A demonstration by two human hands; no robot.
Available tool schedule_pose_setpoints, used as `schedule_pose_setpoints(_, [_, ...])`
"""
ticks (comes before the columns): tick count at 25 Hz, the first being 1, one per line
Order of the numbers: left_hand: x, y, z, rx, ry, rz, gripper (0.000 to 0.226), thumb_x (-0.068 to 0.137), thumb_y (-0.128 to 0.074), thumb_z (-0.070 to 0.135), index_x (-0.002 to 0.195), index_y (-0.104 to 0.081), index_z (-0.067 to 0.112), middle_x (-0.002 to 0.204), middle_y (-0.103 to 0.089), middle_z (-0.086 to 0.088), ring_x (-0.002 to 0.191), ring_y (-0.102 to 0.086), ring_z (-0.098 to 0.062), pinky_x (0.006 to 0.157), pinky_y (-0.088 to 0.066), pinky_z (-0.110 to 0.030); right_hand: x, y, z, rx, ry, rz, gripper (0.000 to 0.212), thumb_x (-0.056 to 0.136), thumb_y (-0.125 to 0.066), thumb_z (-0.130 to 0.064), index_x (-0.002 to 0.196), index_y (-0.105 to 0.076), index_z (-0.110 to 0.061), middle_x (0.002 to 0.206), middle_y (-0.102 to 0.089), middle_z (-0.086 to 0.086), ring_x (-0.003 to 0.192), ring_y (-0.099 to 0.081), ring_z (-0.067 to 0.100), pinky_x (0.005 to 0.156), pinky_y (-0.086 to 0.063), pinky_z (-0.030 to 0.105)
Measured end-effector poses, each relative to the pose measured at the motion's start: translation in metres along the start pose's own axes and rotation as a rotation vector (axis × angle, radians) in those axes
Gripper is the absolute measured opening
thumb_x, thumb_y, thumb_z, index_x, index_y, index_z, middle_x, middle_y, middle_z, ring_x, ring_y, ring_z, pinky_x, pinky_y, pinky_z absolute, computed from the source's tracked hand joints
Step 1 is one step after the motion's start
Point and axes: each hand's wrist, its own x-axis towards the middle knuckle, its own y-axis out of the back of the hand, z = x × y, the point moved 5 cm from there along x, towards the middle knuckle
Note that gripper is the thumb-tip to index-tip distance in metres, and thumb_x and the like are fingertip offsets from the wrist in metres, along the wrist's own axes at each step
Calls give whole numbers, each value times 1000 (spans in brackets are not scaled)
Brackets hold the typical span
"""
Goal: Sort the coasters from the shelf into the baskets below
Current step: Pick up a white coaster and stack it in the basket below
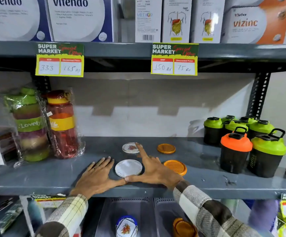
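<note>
A white round coaster (128,167) lies on the grey shelf (36,177), framed by both hands. My left hand (97,177) rests flat to its left, fingers spread. My right hand (153,168) rests to its right; its forefinger reaches back and touches a floral white coaster (130,147). The two thumbs meet at the white coaster's near edge. An orange coaster (176,167) lies just right of my right hand, another orange coaster (166,148) further back. Below, the left basket (108,218) holds floral coasters (126,226); the right basket (164,212) holds orange coasters (184,227).
Wrapped bottles (62,124) stand at the shelf's left. Green and orange lidded shakers (236,151) crowd its right. Price tags (174,59) hang from the shelf above, which carries boxes. More goods fill the lower corners.
</note>
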Motion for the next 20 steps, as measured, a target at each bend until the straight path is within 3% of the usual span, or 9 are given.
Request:
schedule_pose_setpoints(8, [0, -1, 1, 42, -13, -23, 147, 43, -12, 110, 162, -9, 23, 170, 1, 7, 155, 2, -9, 125, 2, -40, 18, -5, 12, 87, 127, -63, 115, 72, -74, -66, 154, 2, -40, 145, -56, -3, 139, -44, 25, 118, -23, 48])
schedule_pose_setpoints(12, [-1, -1, 2, 32, 4, -36, 140, 51, -20, 108, 162, -9, 24, 170, 2, 8, 154, 3, -8, 125, 3, -39, 18, -4, 18, 141, 108, -13, 117, 57, -66, -84, 148, -7, -41, 143, -58, -2, 136, -46, 27, 116, -31, 50])
schedule_pose_setpoints(14, [-3, 0, 3, 39, 5, -38, 137, 54, -22, 106, 162, -9, 23, 170, 2, 8, 154, 4, -8, 125, 4, -39, 13, 4, 16, 155, 122, 77, 110, 59, -73, -78, 144, -13, -42, 145, -55, 0, 136, -45, 26, 114, -32, 45])
schedule_pose_setpoints(16, [-4, 2, 4, 44, 5, -33, 132, 58, -25, 104, 162, -9, 22, 169, 2, 9, 154, 4, -7, 125, 4, -37, 2, 20, 9, 154, 174, 203, 101, 68, -83, -59, 142, -17, -38, 145, -52, -3, 135, -44, 22, 112, -32, 41])
schedule_pose_setpoints(18, [-6, 4, 5, 48, 0, -14, 130, 61, -27, 102, 162, -11, 22, 170, -1, 8, 154, 2, -7, 125, 3, -37, -14, 43, -2, 154, 249, 344, 96, 69, -86, -50, 138, -19, -41, 139, -47, -18, 134, -45, 14, 111, -35, 43])
schedule_pose_setpoints(20, [-4, 3, 3, 47, 3, -12, 133, 58, -23, 104, 162, -11, 22, 170, -1, 8, 154, 1, -8, 125, 2, -38, -37, 67, -17, 186, 335, 487, 92, 65, -85, -56, 132, -22, -50, 137, -34, -37, 132, -43, -2, 107, -41, 46])
